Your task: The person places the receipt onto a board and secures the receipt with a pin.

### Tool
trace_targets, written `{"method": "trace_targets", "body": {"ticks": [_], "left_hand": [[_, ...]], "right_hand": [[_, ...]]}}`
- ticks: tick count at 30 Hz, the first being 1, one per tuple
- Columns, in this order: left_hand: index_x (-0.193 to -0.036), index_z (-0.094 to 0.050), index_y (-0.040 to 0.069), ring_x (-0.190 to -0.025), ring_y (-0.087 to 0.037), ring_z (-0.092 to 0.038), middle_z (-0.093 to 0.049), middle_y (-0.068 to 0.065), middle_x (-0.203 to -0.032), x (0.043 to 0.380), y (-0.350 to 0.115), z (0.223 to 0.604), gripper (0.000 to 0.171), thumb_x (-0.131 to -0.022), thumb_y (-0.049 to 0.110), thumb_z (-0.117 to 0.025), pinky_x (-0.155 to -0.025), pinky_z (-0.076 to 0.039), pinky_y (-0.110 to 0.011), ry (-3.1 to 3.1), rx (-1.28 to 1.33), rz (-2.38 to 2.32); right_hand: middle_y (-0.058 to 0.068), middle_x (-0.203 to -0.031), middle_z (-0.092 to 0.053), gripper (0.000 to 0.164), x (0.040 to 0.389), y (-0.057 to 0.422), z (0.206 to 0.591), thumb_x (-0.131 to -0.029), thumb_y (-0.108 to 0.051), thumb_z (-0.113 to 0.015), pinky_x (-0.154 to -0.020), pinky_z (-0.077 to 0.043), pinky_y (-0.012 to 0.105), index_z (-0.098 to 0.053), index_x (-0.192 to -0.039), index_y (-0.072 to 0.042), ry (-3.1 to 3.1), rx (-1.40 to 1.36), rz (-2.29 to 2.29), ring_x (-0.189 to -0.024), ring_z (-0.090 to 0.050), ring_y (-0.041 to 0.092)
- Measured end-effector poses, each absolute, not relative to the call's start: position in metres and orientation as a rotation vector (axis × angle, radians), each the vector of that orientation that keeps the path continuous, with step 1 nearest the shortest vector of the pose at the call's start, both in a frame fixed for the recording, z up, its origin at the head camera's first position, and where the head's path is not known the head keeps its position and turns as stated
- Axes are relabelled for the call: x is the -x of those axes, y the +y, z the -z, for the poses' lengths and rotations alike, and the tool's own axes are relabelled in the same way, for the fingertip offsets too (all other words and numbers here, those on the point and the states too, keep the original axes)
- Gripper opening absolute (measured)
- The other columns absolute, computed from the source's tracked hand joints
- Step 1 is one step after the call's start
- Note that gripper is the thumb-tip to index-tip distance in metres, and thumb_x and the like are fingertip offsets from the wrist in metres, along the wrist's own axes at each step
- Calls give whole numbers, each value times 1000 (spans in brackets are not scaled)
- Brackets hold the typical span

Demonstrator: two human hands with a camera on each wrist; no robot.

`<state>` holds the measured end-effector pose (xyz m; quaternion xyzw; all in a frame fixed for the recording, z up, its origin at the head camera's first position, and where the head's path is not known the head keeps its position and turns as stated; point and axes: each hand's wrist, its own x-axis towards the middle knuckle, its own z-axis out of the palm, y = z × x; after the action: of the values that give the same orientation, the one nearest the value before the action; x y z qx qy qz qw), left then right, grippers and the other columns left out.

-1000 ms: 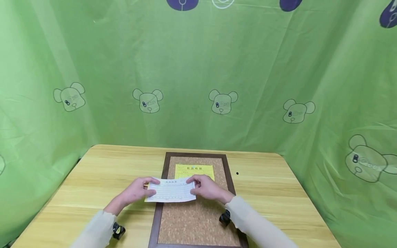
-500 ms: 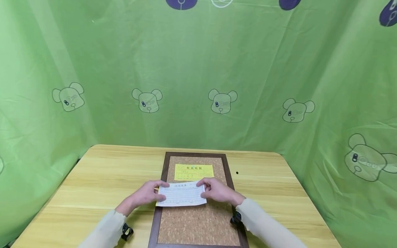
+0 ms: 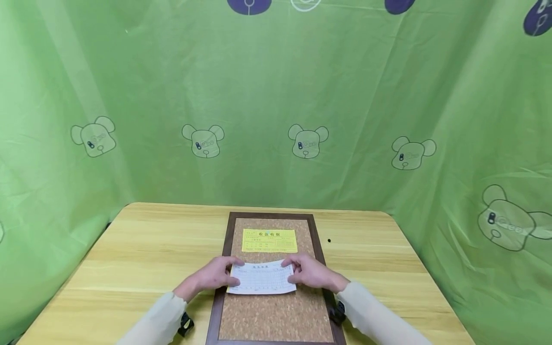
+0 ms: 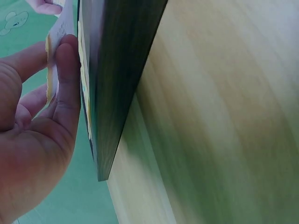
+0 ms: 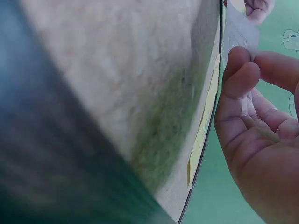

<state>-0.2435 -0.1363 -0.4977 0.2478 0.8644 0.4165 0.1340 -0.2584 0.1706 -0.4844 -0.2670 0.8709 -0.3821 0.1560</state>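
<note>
A white printed form slip with ruled lines is held level over the middle of a framed cork board. My left hand pinches its left end between thumb and fingers; a torn yellow edge shows there in the left wrist view. The right end is pinched by my right hand, thumb on the near side. Just beyond the slip, a yellow receipt with a bold printed heading lies on the upper part of the cork, with a small pale blue spot at its top edge.
The cork board has a dark wooden frame and lies on a light wood table. A small black object sits on the table right of the frame. A green curtain hangs behind and at both sides.
Both hands have carried the white slip to the right and nearer, from across the frame's left edge to over the cork. The yellow receipt behind has come into fuller view.
</note>
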Motion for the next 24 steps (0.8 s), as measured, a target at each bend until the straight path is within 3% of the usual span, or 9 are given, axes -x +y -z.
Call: {"method": "trace_targets", "body": {"ticks": [3,9,19,24], "left_hand": [[-125,-57,-1,-116,-31,-51,-58,-15,-125,245,-133,499,50,-80,13,-74,-95,-42,-46,2540,-725,-1164],[-126,-57,0,-122,-33,-47,-57,-14,-126,248,-124,503,50,-81,15,-75,-98,-38,-48,2558,-675,-1105],[-122,-60,0,-115,-32,-51,-61,-14,-119,247,-113,504,51,-77,15,-78,-96,-40,-48,2610,-637,-1035],[-120,-61,0,-100,-23,-56,-64,-10,-109,247,-107,502,51,-76,15,-79,-87,-45,-42,2633,-634,-1003]], "right_hand": [[2,-75,-49,34,257,174,485,-78,-2,-71,-53,-37,21,-63,-111,-2,2506,770,1092,-62,-43,10],[3,-75,-50,33,255,180,485,-78,-2,-71,-53,-37,22,-64,-111,-2,2540,751,1058,-63,-44,12],[0,-72,-50,35,255,187,487,-78,-2,-71,-53,-36,22,-62,-111,-3,2559,749,986,-62,-44,11],[1,-73,-51,35,256,191,487,-78,-3,-71,-52,-36,22,-62,-112,-3,2548,727,969,-62,-45,11]]}}
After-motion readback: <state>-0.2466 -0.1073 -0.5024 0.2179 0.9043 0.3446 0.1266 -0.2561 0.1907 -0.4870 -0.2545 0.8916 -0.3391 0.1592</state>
